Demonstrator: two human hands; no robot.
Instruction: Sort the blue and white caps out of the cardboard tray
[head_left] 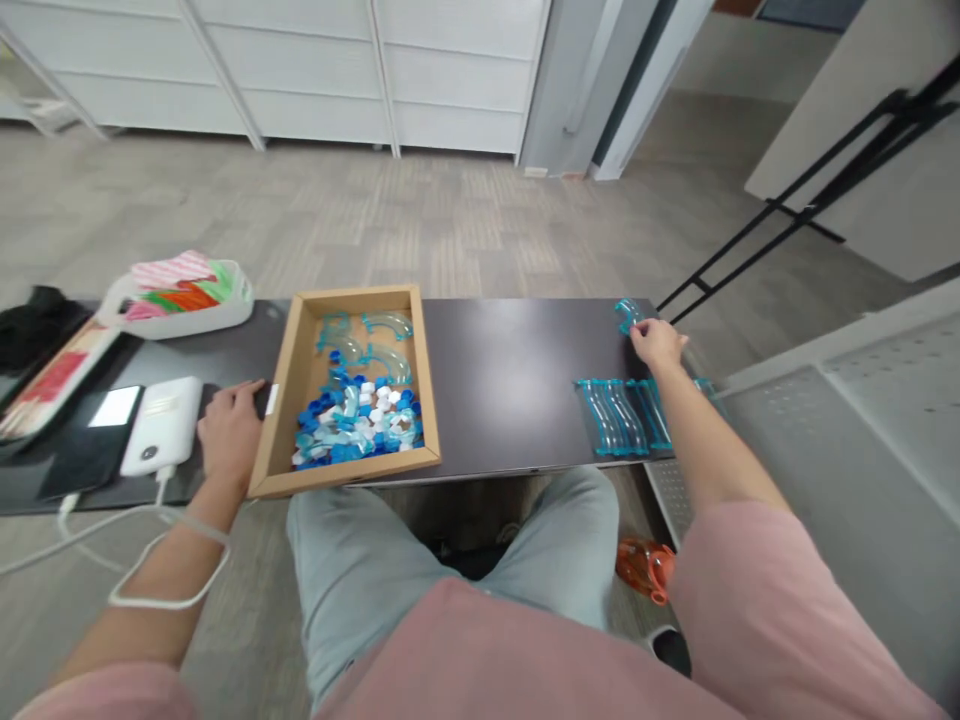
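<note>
My right hand [658, 345] pinches a translucent blue curved tube piece [627, 313] near the table's far right corner. Nearer me, a row of clear blue curved tubes [615, 415] lies side by side, partly hidden by my right forearm. On the left, my left hand [231, 428] rests on the table against the side of a shallow cardboard box [433, 400], its fingers stretched out. Inside the box, loose curved tubes [390, 362] lie toward the far end, and a heap of small blue and white pieces [360, 420] fills the near end.
Left of the box are a white power bank [161, 425] with a cable looping over my left forearm, a dark phone [94, 440] and a white basket [202, 322] of colourful packets. The dark table [510, 390] is narrow. A metal rack [847, 420] stands at right.
</note>
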